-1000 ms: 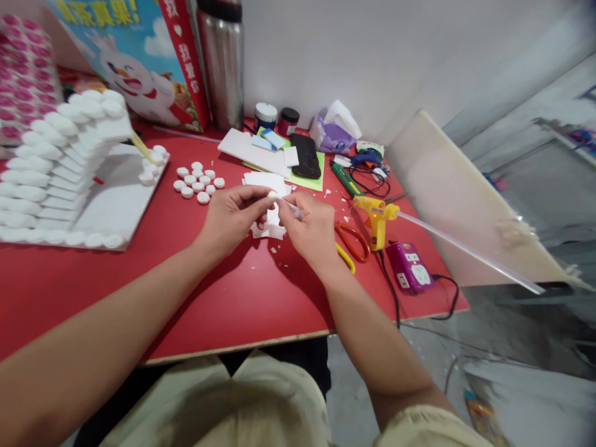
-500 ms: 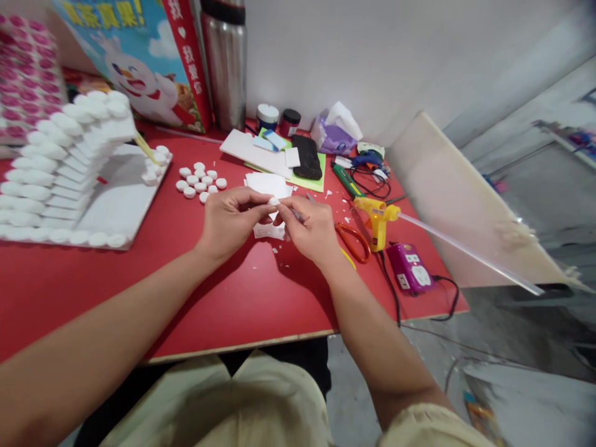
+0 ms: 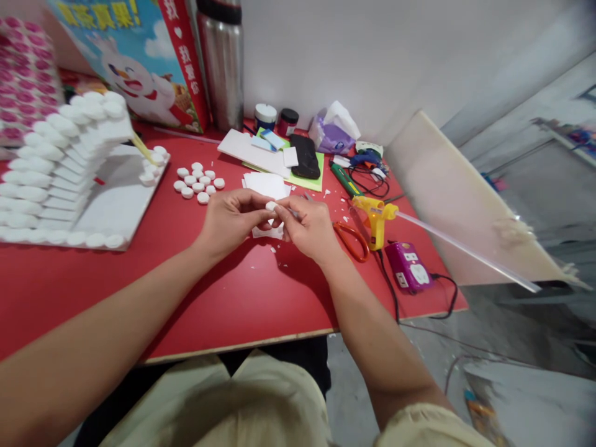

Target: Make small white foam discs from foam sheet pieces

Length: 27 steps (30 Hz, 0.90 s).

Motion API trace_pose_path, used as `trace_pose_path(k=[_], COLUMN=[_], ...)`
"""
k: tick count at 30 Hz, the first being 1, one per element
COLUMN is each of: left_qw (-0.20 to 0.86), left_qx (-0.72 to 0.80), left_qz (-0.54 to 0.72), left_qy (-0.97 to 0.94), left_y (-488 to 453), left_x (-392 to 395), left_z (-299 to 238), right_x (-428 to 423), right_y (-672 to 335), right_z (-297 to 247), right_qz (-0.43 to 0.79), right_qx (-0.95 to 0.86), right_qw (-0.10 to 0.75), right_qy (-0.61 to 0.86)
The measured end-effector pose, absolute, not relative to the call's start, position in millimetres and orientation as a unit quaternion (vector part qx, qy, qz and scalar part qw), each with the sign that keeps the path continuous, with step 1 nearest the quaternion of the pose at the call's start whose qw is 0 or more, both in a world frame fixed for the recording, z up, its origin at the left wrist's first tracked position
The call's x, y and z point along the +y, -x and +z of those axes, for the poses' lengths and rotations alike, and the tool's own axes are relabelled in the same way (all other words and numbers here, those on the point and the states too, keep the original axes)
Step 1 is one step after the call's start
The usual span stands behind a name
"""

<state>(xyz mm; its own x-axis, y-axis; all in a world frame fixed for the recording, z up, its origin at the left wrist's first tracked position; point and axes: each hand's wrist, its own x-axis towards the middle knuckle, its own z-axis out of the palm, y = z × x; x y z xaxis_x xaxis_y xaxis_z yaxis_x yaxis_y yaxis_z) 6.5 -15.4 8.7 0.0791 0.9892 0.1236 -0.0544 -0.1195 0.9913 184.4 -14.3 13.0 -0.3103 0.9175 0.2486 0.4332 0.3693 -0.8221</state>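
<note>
While the left grip (image 3: pixel 231 218) and the right grip (image 3: pixel 306 228) pinch one small white disc (image 3: pixel 270 205) between their fingertips, a light, even hold at the rim seems best, since pressing hard could dent or tilt it. Steadying with the left and adjusting with the right would suit. The disc looks rounded, matte and plain, partly covered by the fingers. White sheets (image 3: pixel 266 183) lie just beyond it; loose discs (image 3: pixel 198 186) sit left of the grips on the red desk (image 3: pixel 223 304).

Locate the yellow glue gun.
In the head view, the yellow glue gun is on the red table at right, between the orange handle and purple box.
</note>
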Motion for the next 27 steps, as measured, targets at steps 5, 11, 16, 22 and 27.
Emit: trace_pose_path(k=[5, 11, 16, 22, 27], left_qw=[0.529, 0.481, 0.418, 0.381, 0.341], left_qx=[0.424, 0.416, 0.425, 0.425, 0.403], left_qz=[0.491, 0.505, 0.538, 0.533, 0.515], left_qy=[-0.547, -0.584, -0.596, -0.624, -0.675], left_y=[-3.6, -2.7, -9.3, -8.5, -0.5], left_x=[-13.7, -11.8, -14.1, -8.8, -2.3], left_z=[8.9, 5.3, -1.5, -2.9, 0.7], right_x=[-12.5, -9.9, -13.5, -11.7, -2.5], right_y=[-186.1, -188.1, -183.2, -180.3, -186.8], right_z=[11.0, 7.6, 7.9, 12.6, 20.8], right_qz=[0.320, 0.385, 0.310, 0.460, 0.693], right_qx=[-0.735, -0.717, -0.738, -0.638, -0.431], right_qw=[0.376, 0.378, 0.378, 0.394, 0.359], right_qy=[0.464, 0.442, 0.465, 0.476, 0.452])
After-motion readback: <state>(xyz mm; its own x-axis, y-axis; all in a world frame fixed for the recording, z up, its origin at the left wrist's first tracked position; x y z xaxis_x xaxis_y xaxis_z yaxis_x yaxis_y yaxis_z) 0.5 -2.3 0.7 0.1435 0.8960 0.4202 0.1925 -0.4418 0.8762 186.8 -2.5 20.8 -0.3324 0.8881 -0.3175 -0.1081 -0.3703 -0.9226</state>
